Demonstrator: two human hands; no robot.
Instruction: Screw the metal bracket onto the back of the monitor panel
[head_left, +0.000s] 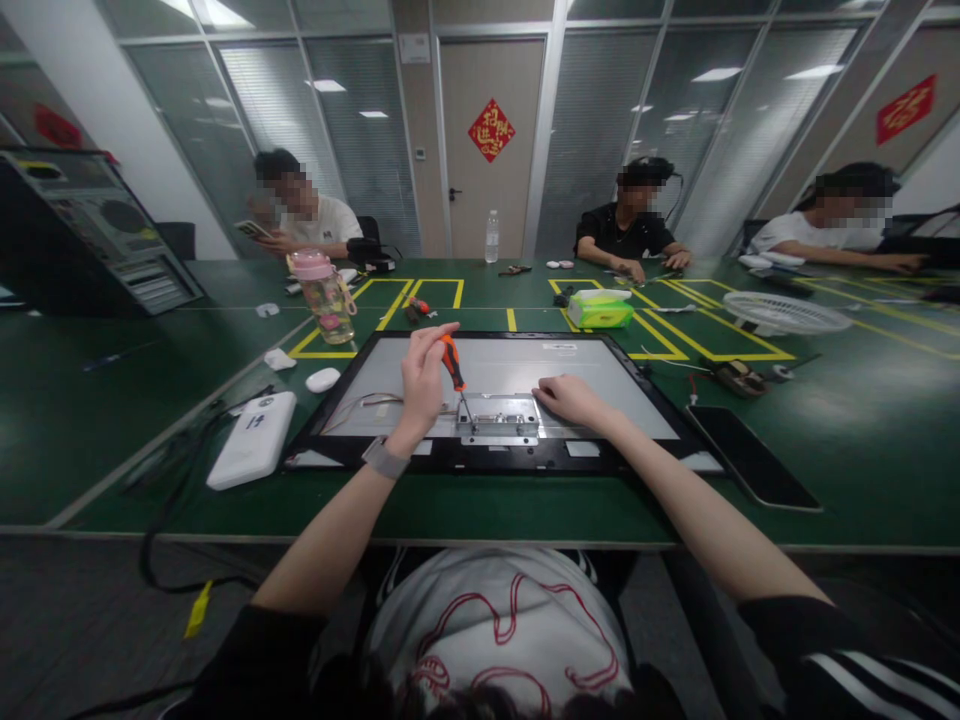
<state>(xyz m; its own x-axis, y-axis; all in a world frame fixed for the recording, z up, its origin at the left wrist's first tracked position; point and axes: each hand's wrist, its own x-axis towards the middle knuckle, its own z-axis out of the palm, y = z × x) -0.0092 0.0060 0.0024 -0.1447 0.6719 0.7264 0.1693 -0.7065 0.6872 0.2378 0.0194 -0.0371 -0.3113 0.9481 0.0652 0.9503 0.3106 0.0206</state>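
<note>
A flat display panel (pixel 630 395) with a black frame lies face down in front of me, its grey back showing. On its near middle part sits a silver metal bracket (pixel 510 410). My left hand (pixel 424 385) is closed around an orange and black screwdriver (pixel 451 362), held tilted with its shaft pointing down to the bracket's left side. The tip's exact seat is too small to make out. My right hand (pixel 574 398) lies on the panel with curled fingers, its fingertips against the bracket's right edge. Thin cables (pixel 367 400) run along the panel's left part.
Left of the panel lie a white power bank (pixel 253 440) and a white oval case (pixel 322 380); a pink-lidded bottle (pixel 322 300) stands behind. A black phone (pixel 750 455) lies at right. Beyond are a green tissue pack (pixel 600 309), a white round grille (pixel 784 313) and several people seated.
</note>
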